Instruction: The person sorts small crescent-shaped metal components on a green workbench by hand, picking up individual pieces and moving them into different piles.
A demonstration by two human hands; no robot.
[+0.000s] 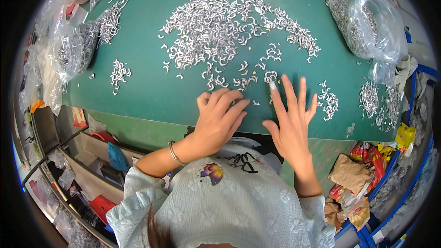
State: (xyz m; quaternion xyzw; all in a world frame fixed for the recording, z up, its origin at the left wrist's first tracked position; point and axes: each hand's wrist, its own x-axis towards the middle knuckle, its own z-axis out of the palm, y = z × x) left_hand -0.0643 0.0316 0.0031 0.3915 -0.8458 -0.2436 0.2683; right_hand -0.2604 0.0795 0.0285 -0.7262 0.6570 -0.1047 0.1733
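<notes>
A large heap of small silver crescent-shaped metal pieces (206, 27) lies on the green tabletop (142, 78), its thin tail running off to the right. My left hand (218, 117) is at the heap's near edge, palm down. Its fingers are curled, and the fingertips hide whatever they may hold. Spread fingers reach forward on my right hand (292, 121), lying low over the table with nothing in its grasp. Its index fingertip is beside a small cluster of crescent pieces (270, 76). A separate little pile of crescents (329, 102) lies just right of that hand.
Clear bags of metal pieces stand at the left (78, 48) and far right (356, 23). Small piles lie at the left (119, 74) and right (369, 98). Drawers (98, 156) flank me on the left, and crumpled packaging (351, 174) sits below the table's right edge.
</notes>
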